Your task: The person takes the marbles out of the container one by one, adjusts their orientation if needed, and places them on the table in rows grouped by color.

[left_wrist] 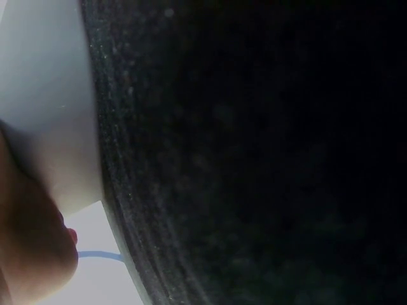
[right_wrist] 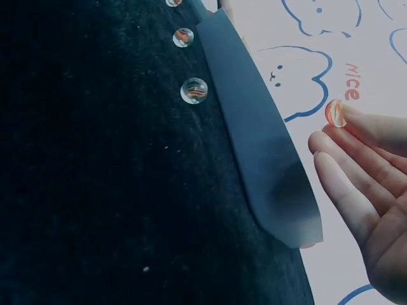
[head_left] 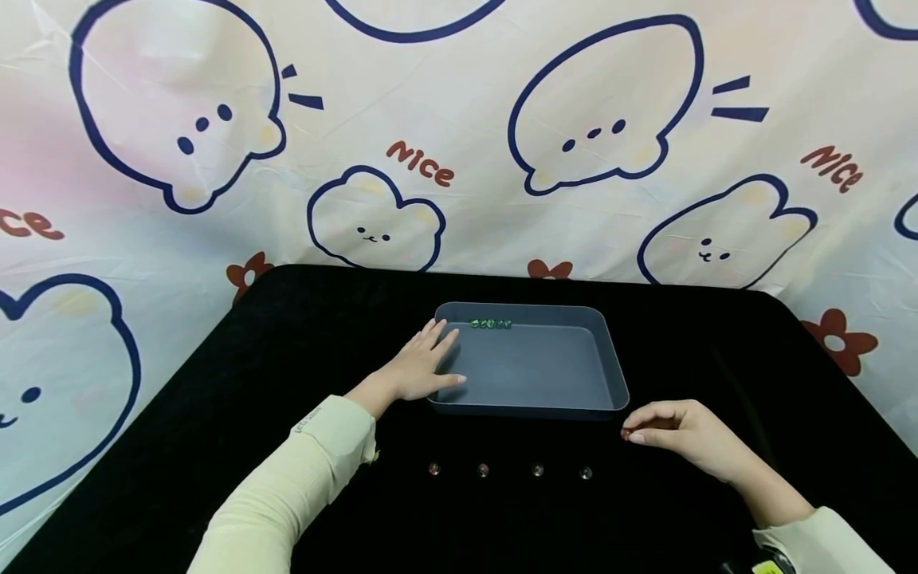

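Observation:
My left hand [head_left: 418, 368] lies with spread, straight fingers over the left rim of a grey rectangular tray [head_left: 534, 363]. In the left wrist view, part of that hand [left_wrist: 35, 251] shows dark beside the tray wall [left_wrist: 54, 89]. Just off the tray's front right corner, my right hand [head_left: 688, 434] pinches a clear marble [right_wrist: 335, 114] with an orange-red swirl between thumb and fingertips. Several green marbles [head_left: 491, 324] sit in a row along the tray's back wall, toward its left end.
Several clear marbles with coloured swirls, one of them the rightmost marble [head_left: 586, 473], stand in a spaced row on the black cloth [head_left: 466, 526] in front of the tray. A pale curtain [head_left: 473, 104] with cartoon drawings hangs behind and beside the table.

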The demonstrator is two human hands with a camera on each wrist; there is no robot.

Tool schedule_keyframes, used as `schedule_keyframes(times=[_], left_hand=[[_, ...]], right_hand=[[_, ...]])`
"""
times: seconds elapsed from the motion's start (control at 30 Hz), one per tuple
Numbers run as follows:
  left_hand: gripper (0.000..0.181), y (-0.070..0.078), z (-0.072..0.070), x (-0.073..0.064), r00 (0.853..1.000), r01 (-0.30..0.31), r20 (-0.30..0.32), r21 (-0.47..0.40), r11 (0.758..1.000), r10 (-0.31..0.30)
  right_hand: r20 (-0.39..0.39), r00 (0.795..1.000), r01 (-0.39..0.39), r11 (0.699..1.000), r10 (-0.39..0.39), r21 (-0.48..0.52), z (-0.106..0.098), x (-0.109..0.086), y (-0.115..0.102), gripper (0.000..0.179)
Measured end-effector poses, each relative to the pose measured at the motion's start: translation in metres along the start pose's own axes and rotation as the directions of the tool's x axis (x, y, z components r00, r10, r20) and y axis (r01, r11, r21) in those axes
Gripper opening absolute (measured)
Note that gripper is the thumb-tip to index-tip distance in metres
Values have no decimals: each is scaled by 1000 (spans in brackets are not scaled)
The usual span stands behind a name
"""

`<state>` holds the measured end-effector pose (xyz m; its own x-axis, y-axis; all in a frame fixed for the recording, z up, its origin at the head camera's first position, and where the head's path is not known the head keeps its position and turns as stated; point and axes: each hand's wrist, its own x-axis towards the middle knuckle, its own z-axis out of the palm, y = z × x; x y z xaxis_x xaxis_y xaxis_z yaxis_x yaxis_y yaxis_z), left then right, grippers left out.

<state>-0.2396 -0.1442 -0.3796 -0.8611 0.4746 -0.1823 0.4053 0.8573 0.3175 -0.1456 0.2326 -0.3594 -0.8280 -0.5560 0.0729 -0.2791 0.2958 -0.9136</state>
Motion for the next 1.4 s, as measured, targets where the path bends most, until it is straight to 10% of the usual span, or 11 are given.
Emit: schedule_keyframes(times=[1.4], left_hand=[[78, 0, 0, 0, 1000, -12, -6, 2, 1000, 12]], right_hand=[[84, 994, -55, 991, 66, -124, -6, -25, 37, 12]])
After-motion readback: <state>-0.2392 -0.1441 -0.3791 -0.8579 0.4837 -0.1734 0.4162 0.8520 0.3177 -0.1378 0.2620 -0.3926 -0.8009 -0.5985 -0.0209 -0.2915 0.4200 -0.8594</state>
